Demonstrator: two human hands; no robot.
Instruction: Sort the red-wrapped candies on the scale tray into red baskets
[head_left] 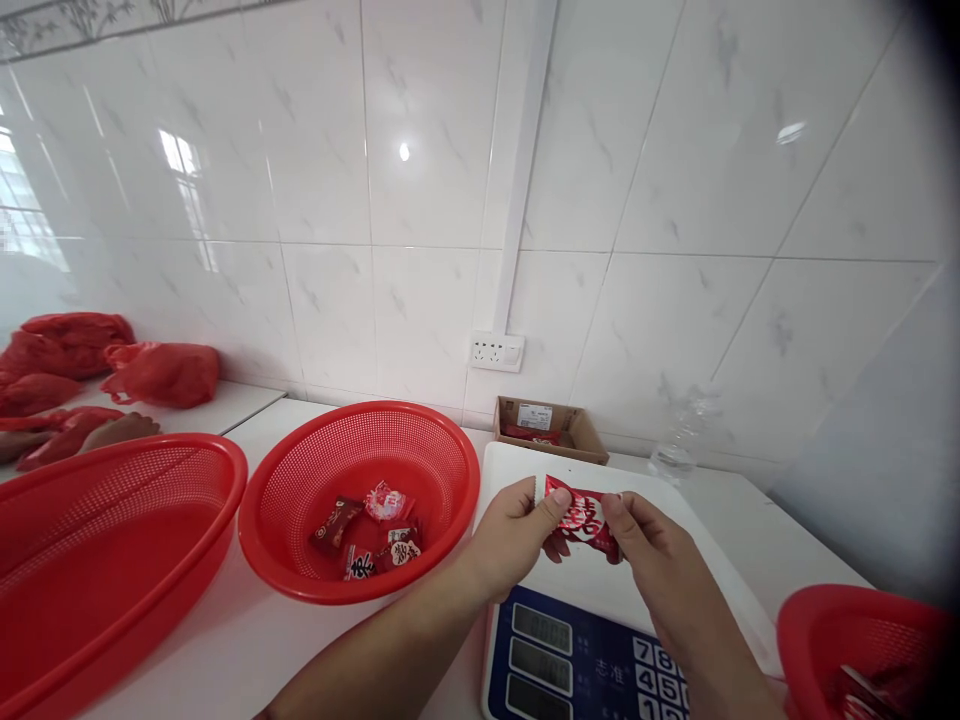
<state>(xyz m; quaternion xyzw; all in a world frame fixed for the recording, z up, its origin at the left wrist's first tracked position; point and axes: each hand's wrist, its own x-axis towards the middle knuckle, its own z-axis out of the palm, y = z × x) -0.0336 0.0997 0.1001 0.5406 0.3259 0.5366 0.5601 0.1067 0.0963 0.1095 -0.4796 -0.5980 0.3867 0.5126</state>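
Grip closed on both sides: left hand (514, 535) and right hand (660, 565) each pinch one end of the red sweet packet (581, 515) between thumb and forefinger, holding it just above the white pan of the scale (577, 650) at lower centre. It looks light, thin and crinkly, probably slick foil; the flat crimped ends seem the surest hold. Left of it a round red basket (300, 480) holds a few wrapped sweets (375, 540); behind, by the wall, sit a cardboard box (555, 425) and a clear bottle (679, 440)
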